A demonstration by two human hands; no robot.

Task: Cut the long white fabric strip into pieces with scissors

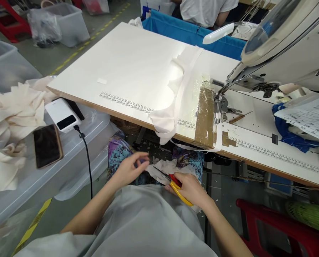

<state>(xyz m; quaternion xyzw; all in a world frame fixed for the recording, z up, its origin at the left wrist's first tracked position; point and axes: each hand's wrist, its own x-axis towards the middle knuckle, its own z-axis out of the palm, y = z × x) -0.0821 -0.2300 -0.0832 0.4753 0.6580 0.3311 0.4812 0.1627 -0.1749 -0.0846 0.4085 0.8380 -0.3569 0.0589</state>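
Observation:
My right hand [191,189] is closed around scissors [181,194] with yellow and red handles. Their dark blades point up and left, over a piece of thin whitish fabric [161,170] in my lap. Just left of the blade tips is my left hand [130,168], its thumb and bent fingers apart with nothing visible between them. Above my hands, a cream fabric piece [163,123] with a long strip hangs over the front edge of the white sewing table [122,64].
At right stands a sewing machine [282,60]. On a plastic bin lid at left lie a phone [47,146], a white power bank [62,115] with a cable, and cream fabric pieces [15,114]. A red stool [277,228] is lower right. Behind the blue cloth bin [172,30] sits another person.

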